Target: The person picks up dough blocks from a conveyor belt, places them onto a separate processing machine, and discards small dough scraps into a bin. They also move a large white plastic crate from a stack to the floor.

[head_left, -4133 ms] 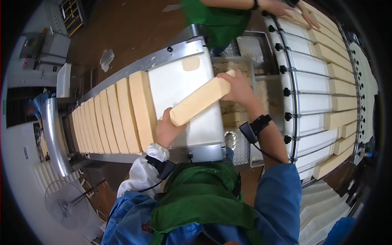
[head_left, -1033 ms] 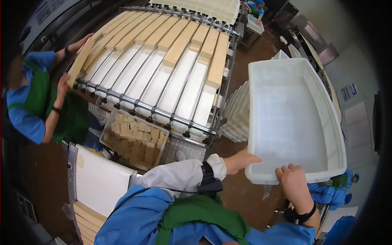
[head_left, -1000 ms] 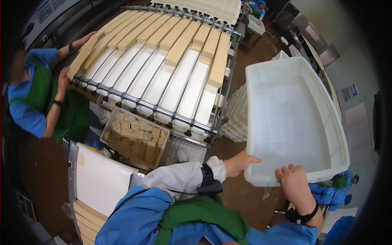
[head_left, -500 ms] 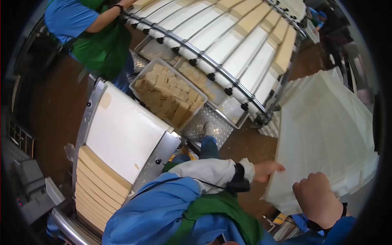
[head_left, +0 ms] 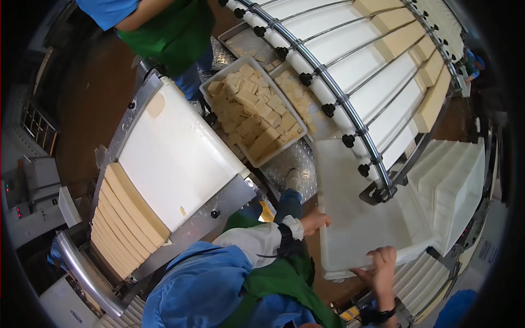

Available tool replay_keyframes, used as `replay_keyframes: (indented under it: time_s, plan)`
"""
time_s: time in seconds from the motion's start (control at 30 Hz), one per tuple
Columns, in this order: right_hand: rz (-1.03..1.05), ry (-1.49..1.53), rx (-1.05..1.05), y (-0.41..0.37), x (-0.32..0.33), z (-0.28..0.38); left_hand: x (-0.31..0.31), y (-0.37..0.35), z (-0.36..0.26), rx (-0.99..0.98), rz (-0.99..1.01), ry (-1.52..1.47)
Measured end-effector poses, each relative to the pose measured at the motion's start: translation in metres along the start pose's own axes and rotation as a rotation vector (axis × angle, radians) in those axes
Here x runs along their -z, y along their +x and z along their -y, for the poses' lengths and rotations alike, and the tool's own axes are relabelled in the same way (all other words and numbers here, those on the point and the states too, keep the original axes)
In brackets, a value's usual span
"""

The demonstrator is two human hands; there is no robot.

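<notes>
White tray (head_left: pixel 358 227) is held low in front of the person, and its far part passes under the end of the roller conveyor (head_left: pixel 350 65). The left hand (head_left: pixel 316 221) is closed on the left rim. The right hand (head_left: pixel 380 262) is closed on the near rim, with the fingers curled over it. A stack of trays (head_left: pixel 456 183) stands just beside it, and a bin of tan blocks (head_left: pixel 251 106) lies farther away.

Tray (head_left: pixel 355 229) under roller rack (head_left: pixel 339 54) (block bin (head_left: pixel 256 164) left).
</notes>
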State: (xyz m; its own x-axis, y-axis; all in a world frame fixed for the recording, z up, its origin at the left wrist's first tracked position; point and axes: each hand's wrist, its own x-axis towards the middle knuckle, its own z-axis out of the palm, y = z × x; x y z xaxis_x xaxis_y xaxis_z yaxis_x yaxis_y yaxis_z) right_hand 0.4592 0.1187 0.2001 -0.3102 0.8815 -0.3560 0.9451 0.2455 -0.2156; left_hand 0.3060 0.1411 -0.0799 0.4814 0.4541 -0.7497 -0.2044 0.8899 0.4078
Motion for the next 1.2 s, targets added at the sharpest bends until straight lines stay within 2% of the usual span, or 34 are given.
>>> replay_keyframes:
  time_s: [0.03,0.07,0.13,0.2,0.27,0.37,0.4,0.47,0.5,0.53,0.57,0.6,0.63,0.67,0.7,0.77,0.83,0.87,0.9,0.97,1.03,1.07,1.1,1.17,1.2]
  plan:
    - [-0.194,-0.038,-0.148,-0.015,-0.026,-0.009,0.003,0.007,0.007,-0.116,-0.094,0.033]
    - [-0.390,-0.072,-0.293,-0.034,-0.062,-0.019,0.008,0.011,0.005,-0.140,-0.133,0.117]
    - [-0.699,0.342,-0.608,-0.058,-0.144,-0.049,0.027,0.016,-0.003,-0.193,-0.216,0.286]
    - [-0.822,1.265,-0.912,-0.064,-0.218,-0.087,0.044,0.026,0.001,-0.292,-0.286,0.292]
    - [-0.716,2.107,-0.901,-0.023,-0.242,-0.083,0.066,0.034,0.006,-0.387,-0.349,0.312]
    - [-0.512,1.851,-0.912,0.040,-0.282,-0.092,0.107,0.049,-0.003,-0.447,-0.508,0.446]
    - [-0.217,1.286,-0.776,0.061,-0.309,-0.117,0.126,0.063,0.004,-0.517,-0.558,0.426]
    - [-0.094,1.102,-0.668,0.104,-0.338,-0.134,0.170,0.090,0.012,-0.688,-0.666,0.404]
    - [-0.244,1.486,-0.709,0.145,-0.340,-0.125,0.193,0.102,0.011,-0.787,-0.724,0.405]
    - [-0.104,1.287,-0.589,0.176,-0.360,-0.128,0.221,0.111,0.011,-0.828,-0.810,0.465]
    - [0.005,1.067,-0.455,0.206,-0.380,-0.132,0.258,0.124,0.012,-0.755,-0.829,0.605]
    - [0.074,0.865,-0.317,0.238,-0.391,-0.128,0.277,0.124,-0.001,-0.693,-0.861,0.546]
    - [0.114,0.951,-0.396,0.275,-0.404,-0.120,0.297,0.123,-0.015,-0.632,-0.892,0.484]
    - [0.149,1.034,-0.481,0.313,-0.410,-0.106,0.298,0.108,-0.037,-0.578,-0.930,0.223]
    - [0.030,1.583,-0.829,0.333,-0.413,-0.067,0.329,0.119,-0.031,-0.634,-0.943,0.210]
    - [0.092,1.733,-0.825,0.366,-0.481,-0.054,0.375,0.141,-0.003,-0.707,-1.020,0.242]
    - [0.032,1.728,-0.763,0.371,-0.479,-0.033,0.405,0.159,0.019,-0.755,-1.151,0.331]
    - [0.004,1.718,-0.730,0.373,-0.477,-0.023,0.431,0.169,0.034,-0.816,-1.103,0.205]
    - [-0.186,1.729,-0.655,0.382,-0.488,-0.017,0.467,0.188,0.049,-0.880,-1.047,0.077]
    - [-0.142,1.706,-0.684,0.413,-0.471,-0.015,0.466,0.192,0.023,-1.006,-0.853,-0.269]
    - [-0.005,1.643,-0.578,0.450,-0.460,-0.014,0.433,0.153,-0.057,-0.894,-0.956,-0.037]
    - [-0.090,1.668,-0.600,0.464,-0.461,-0.003,0.432,0.147,-0.077,-0.689,-1.142,0.423]
    - [-0.056,1.617,-0.664,0.479,-0.464,0.005,0.446,0.165,-0.074,-0.762,-1.235,0.460]
    - [-0.162,1.512,-0.659,0.496,-0.500,0.005,0.474,0.200,-0.055,-0.908,-1.432,0.536]
    - [-0.207,1.455,-0.668,0.495,-0.519,0.001,0.472,0.202,-0.043,-0.849,-1.415,0.528]
